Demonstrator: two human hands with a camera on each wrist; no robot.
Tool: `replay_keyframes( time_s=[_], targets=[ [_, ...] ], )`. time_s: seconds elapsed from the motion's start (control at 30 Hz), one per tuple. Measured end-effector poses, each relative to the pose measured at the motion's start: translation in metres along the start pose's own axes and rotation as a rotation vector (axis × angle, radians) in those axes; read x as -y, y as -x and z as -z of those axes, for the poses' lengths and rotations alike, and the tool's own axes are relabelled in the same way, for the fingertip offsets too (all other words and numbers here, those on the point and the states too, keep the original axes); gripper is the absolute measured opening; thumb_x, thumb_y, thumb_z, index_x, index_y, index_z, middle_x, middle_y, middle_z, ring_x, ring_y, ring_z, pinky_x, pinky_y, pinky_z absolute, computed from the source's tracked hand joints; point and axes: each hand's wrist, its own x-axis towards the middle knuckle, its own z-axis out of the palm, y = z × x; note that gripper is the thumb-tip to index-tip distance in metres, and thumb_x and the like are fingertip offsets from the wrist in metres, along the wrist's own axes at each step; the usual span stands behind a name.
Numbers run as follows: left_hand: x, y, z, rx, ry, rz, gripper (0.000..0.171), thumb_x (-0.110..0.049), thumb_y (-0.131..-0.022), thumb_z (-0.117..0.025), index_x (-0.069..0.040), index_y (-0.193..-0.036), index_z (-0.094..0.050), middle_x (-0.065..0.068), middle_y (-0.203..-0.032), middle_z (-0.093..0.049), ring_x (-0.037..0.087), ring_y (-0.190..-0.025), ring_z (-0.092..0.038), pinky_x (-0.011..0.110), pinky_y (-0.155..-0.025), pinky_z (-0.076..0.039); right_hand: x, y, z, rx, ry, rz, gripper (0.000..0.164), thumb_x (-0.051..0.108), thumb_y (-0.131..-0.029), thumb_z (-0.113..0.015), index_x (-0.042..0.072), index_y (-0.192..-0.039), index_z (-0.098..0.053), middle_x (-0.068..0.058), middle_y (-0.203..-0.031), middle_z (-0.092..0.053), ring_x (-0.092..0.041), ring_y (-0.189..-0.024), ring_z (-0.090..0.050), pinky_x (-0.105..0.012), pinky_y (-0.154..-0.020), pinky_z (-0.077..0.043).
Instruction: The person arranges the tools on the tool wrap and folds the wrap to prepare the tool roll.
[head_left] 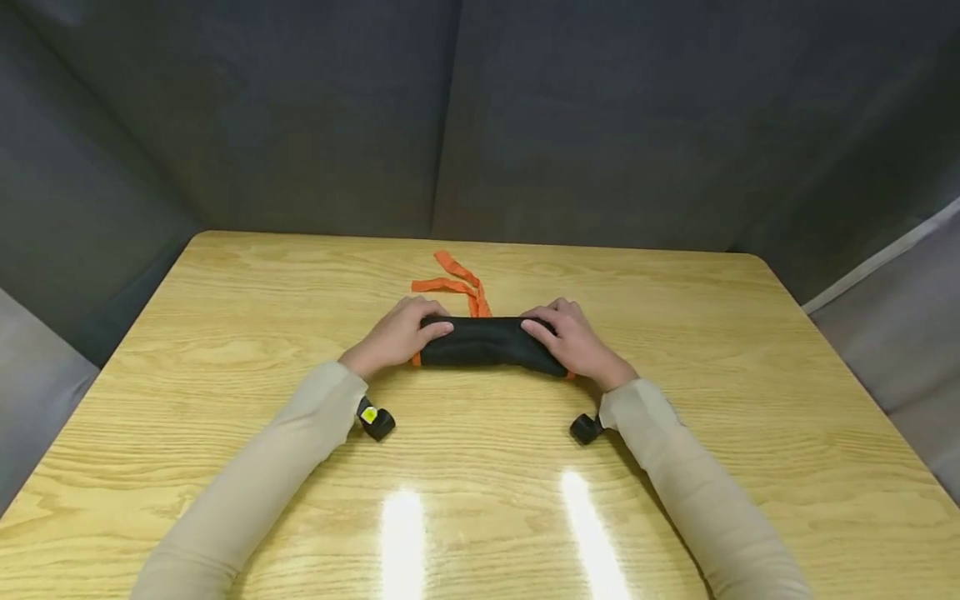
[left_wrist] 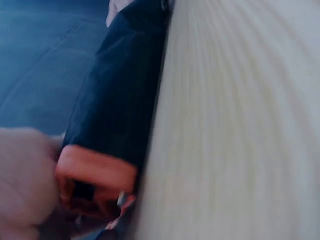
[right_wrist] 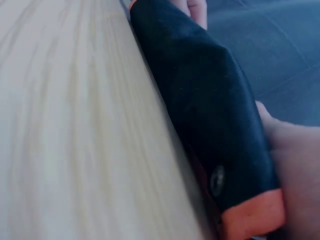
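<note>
A rolled-up black tool roll (head_left: 480, 342) with orange edging lies crosswise on the wooden table. Two orange tie straps (head_left: 457, 279) trail from its far side. My left hand (head_left: 401, 335) grips the roll's left end, thumb on top and fingers over the far side. At the other end my right hand (head_left: 573, 340) holds it the same way. The left wrist view shows the orange-trimmed open end (left_wrist: 97, 172), with folded layers inside. In the right wrist view, a metal eyelet (right_wrist: 217, 180) sits near the orange edge. The fingertips behind the roll are hidden.
The light wooden table (head_left: 480, 467) has rounded far corners and shows two bright reflections near its front. Dark grey fabric panels (head_left: 315, 117) stand behind and beside it. A small black wrist camera (head_left: 377, 422) hangs below the left cuff, another (head_left: 585, 428) below the right.
</note>
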Motion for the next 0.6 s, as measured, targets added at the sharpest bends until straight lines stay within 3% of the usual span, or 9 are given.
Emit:
replay_keyframes(
  time_s=[0.13,0.27,0.43,0.6],
  targets=[
    [-0.002,-0.002,-0.005,-0.014,-0.042,0.06,0.041,-0.036,-0.098,-0.054,-0.009,-0.128,-0.062,0.014,-0.132,-0.057,0.031,-0.124,-0.047,0.047,-0.104,-0.038,-0.001,0.001,-0.002,0.011,0.039,-0.045,0.035,0.033,-0.102,-0.047,0.01,-0.122,-0.065,-0.017,-0.117,-0.05,-0.032,-0.099,-0.04,-0.047,-0.083,-0.031],
    [-0.002,-0.001,-0.009,-0.06,-0.063,0.054,0.042,-0.039,-0.097,-0.056,-0.011,-0.127,-0.063,0.011,-0.127,-0.059,0.031,-0.122,-0.048,0.047,-0.102,-0.04,-0.004,0.002,-0.002,-0.016,0.048,-0.045,0.038,0.035,-0.102,-0.046,0.009,-0.126,-0.061,-0.016,-0.115,-0.049,-0.032,-0.098,-0.037,-0.046,-0.082,-0.027],
    [0.0,-0.001,-0.009,-0.14,-0.025,-0.019,0.044,-0.037,-0.096,-0.059,-0.006,-0.127,-0.06,0.012,-0.123,-0.058,0.031,-0.118,-0.048,0.046,-0.098,-0.042,-0.011,0.002,0.0,-0.178,-0.011,0.0,0.036,0.025,-0.103,-0.047,-0.002,-0.126,-0.055,-0.021,-0.112,-0.052,-0.036,-0.099,-0.042,-0.048,-0.087,-0.029],
    [-0.003,0.0,-0.009,-0.137,-0.012,-0.073,0.046,-0.036,-0.099,-0.054,-0.002,-0.131,-0.052,0.013,-0.131,-0.051,0.031,-0.128,-0.041,0.047,-0.107,-0.035,-0.019,0.007,0.003,-0.305,-0.09,-0.005,0.031,0.016,-0.104,-0.04,-0.007,-0.121,-0.054,-0.024,-0.11,-0.056,-0.037,-0.099,-0.047,-0.048,-0.091,-0.033]
  ],
)
